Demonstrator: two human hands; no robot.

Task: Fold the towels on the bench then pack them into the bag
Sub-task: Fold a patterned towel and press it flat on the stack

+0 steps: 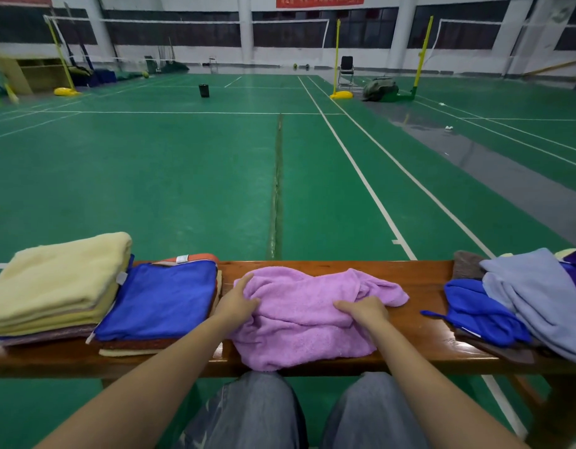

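Note:
A crumpled pink towel (299,319) lies in the middle of the wooden bench (423,277). My left hand (236,301) grips its left edge, thumb and fingers pinching the cloth. My right hand (364,311) grips a bunch of the towel on its right side. To the left stand two folded stacks: cream towels (56,283) and a blue towel (160,299) on top of orange and cream ones. At the right end lies an unfolded heap with a blue towel (481,314), a light blue-grey towel (536,296) and a brown one (468,265). No bag shows in view.
The bench stands on a green badminton court floor (183,176). My knees in jeans (257,413) are under the bench's near edge. Far off are net posts, a chair (346,71) and a small black bin (204,90).

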